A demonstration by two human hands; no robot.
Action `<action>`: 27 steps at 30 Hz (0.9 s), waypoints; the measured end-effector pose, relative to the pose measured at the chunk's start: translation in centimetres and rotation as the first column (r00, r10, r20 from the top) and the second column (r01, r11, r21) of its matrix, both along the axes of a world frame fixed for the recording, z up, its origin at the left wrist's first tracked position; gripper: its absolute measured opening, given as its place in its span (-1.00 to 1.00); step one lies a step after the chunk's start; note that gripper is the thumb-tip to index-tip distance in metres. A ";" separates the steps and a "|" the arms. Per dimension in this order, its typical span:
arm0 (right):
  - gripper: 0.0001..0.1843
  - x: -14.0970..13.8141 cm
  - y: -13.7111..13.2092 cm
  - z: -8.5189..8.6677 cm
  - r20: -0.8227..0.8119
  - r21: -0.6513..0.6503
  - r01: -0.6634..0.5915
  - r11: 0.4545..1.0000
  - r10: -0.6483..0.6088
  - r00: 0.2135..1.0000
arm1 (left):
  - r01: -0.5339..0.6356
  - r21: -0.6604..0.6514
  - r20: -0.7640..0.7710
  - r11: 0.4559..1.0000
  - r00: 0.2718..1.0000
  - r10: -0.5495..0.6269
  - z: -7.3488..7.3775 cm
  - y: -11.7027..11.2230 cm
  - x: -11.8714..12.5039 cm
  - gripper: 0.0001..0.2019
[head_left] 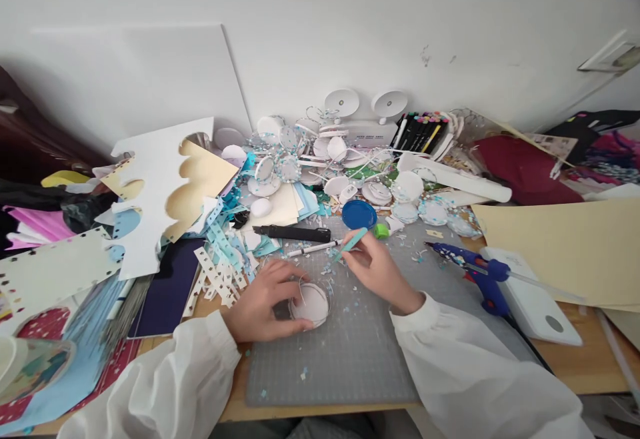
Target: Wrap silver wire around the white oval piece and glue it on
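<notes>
My left hand (265,302) rests on a grey cutting mat (350,352), its fingers curled around a small white round disc with a clear rim (311,304). Just right of the disc, my right hand (375,269) pinches a slim teal tool (350,244) that looks like tweezers or a pen; its tip points down toward the disc's upper right edge. Both arms wear white sleeves.
A blue glue gun (473,272) lies right of my hands on a white pad. A black marker (293,233), a white pen (313,249), a blue lid (359,214), many white discs (407,186), cut paper scraps and cream card sheets (565,246) crowd the desk.
</notes>
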State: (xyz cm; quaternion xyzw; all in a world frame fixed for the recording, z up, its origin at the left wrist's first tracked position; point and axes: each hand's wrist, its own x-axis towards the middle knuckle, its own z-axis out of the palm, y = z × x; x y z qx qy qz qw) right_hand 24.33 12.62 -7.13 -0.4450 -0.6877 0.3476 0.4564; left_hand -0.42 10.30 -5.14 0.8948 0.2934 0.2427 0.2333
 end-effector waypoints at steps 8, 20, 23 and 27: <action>-0.92 0.7 -0.8 -0.3 0.130 0.064 -0.043 0.997 0.034 0.991 | 0.018 0.101 0.030 0.995 0.999 -0.021 -0.2 -0.4 -0.3 -0.62; -0.87 0.9 -1.4 0.6 0.228 0.103 -0.017 0.995 -0.007 0.974 | -0.077 0.133 0.039 0.988 0.997 0.072 -0.5 -0.3 -0.6 -0.44; -0.87 0.8 -1.5 0.6 0.270 0.108 -0.038 0.993 0.007 0.963 | -0.110 0.125 0.046 0.986 0.993 0.105 -0.6 -0.4 -0.6 -0.40; -0.84 0.7 -1.7 0.1 0.289 0.150 -0.046 0.988 0.001 0.957 | -0.143 0.092 0.047 0.985 0.989 0.139 -0.8 -0.4 -0.7 -0.38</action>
